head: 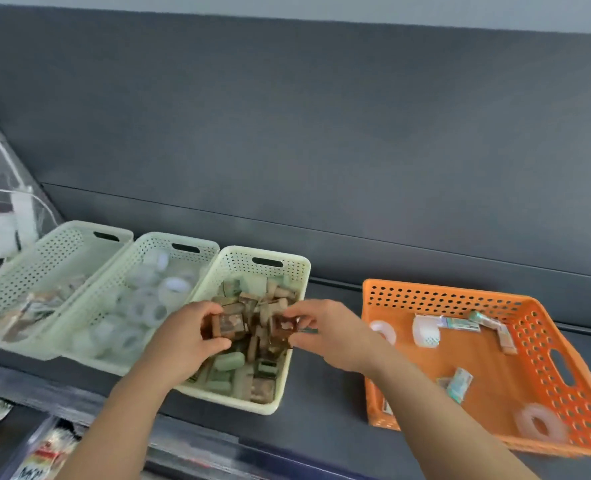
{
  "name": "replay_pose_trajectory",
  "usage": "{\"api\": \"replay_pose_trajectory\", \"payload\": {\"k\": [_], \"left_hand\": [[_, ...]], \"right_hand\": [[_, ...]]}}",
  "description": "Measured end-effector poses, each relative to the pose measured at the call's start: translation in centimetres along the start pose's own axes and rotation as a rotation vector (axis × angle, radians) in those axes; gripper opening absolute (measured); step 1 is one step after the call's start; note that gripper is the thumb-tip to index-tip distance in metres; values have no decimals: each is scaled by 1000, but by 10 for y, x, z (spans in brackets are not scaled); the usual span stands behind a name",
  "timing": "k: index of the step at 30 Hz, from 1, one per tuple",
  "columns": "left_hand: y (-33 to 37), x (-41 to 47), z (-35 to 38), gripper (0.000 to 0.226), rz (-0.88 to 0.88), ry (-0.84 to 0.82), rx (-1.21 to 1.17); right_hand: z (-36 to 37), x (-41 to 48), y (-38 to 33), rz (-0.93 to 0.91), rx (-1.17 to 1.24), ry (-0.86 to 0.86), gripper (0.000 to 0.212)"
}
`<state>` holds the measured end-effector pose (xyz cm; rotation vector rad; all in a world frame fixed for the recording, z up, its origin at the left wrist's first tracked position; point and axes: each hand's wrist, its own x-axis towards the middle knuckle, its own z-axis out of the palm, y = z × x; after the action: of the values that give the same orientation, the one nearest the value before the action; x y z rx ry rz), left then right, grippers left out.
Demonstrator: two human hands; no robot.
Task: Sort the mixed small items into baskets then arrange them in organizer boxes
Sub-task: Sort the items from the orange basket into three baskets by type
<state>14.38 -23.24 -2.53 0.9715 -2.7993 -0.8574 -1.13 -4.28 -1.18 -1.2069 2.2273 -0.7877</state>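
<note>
Packets [269, 296] fill the cream basket [287, 271], its long axis pointing at the wall. Above it, the left hand [186, 337] grips a brown packet [230, 325]; the right hand [325, 332] pinches a second packet [283, 327].

Head camera faces forward and down, close over orange basket [443, 293], probably shelved.

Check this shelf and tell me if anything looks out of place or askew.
The orange basket sits skewed, out of line with the three pale baskets set side by side. It holds a loose mix of tape rolls and small packets, not yet sorted. Nothing looks spilled or damaged.
</note>
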Motion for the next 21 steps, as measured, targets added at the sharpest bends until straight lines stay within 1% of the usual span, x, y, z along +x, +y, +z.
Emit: {"api": "replay_pose_trajectory", "payload": {"k": [3,6,9,11,13,15,18,21], "left_hand": [[-18,10,-3,54,52,-30,46],[-25,17,-3,56,118,-25,71],[-30,16,-6,59,159,-12,47],[-29,16,-11,54,208,26,34],[-17,16,-16,47,277,61,-1],[4,18,-16,39,350,72,-67],[44,22,0,28,440,45,-182],[85,28,29,27,515,-29,-236]], "right_hand": [[20,20,-19,7,-121,22,42],[36,34,-31,40,-222,50,34],[45,32,-31,81,-184,91,32],[43,21,-25,89,-133,158,29],[37,6,-14,122,-119,243,26],[24,-14,-3,187,-157,319,26],[-2,-47,15,294,-160,427,29],[-27,-81,42,426,-194,513,32]]}}
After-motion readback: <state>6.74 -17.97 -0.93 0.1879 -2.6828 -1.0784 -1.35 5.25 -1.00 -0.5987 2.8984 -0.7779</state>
